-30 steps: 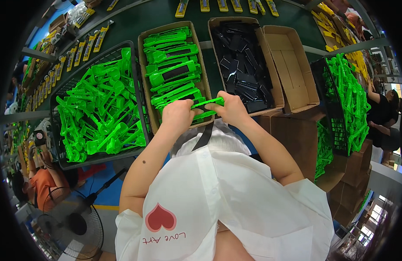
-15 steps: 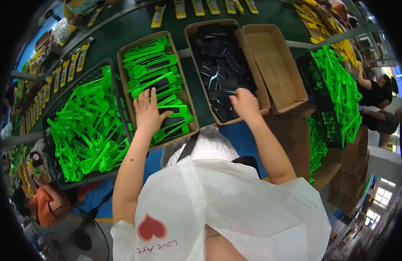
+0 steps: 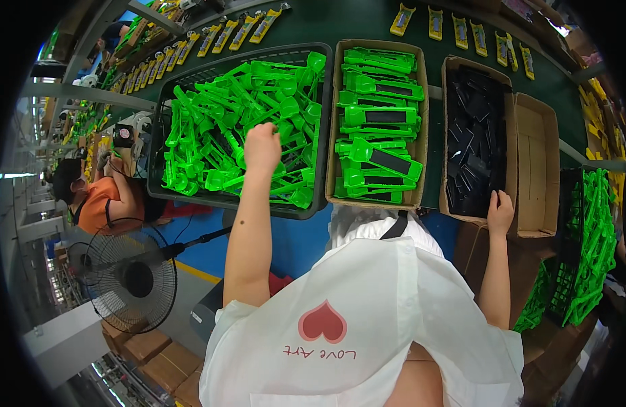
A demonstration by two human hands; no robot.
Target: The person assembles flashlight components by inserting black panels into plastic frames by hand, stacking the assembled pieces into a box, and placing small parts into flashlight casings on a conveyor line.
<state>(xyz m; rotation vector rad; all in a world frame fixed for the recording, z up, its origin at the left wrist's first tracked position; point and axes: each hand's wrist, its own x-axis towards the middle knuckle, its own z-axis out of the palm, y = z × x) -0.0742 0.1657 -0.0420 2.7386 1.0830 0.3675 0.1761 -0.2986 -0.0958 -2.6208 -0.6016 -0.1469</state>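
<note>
My left hand (image 3: 262,149) is closed above the left black basket (image 3: 325,129), among loose green plastic parts (image 3: 218,129) with long arms and rounded ends. Whatever its fingers hold, if anything, is hidden. At the near right corner of a cardboard box (image 3: 455,216) of flat black pieces (image 3: 472,136), my right hand (image 3: 500,214) has its fingers curled together. What is in them cannot be made out. Between the basket and that box stands another cardboard box (image 3: 421,122), with green parts (image 3: 387,159) laid in a stack, several with black panels showing.
A second cardboard box (image 3: 538,163) adjoins the black pieces' box on the right. Beyond it stands another basket (image 3: 567,237) of green parts. Yellow-framed items (image 3: 435,24) line the green table (image 3: 340,24). At the left are a floor fan (image 3: 133,278) and a person in orange (image 3: 113,200).
My left hand has left the box of stacked green parts for the basket on its left. My right hand has drawn back to the black pieces' box's near corner. The view has turned left.
</note>
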